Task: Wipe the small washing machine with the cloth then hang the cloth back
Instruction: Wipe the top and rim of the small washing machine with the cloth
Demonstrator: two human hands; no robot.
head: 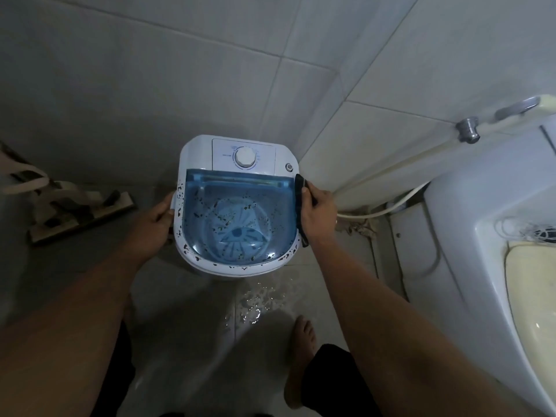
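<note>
The speckled washing machine [237, 206] is steadied at its left rim by the left hand [156, 219], apparently curled round it, while a dark cloth [300, 206] is pinched against the right rim by the right hand [317, 213].

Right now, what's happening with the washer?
A person stands over the small washing machine on the bathroom floor. The left hand grips its left edge, steadying it. The right hand holds a dark cloth against the right rim. Dark specks dot the white rim and the blue lid, so wiping looks barely begun. A toilet stands to the right.
</note>
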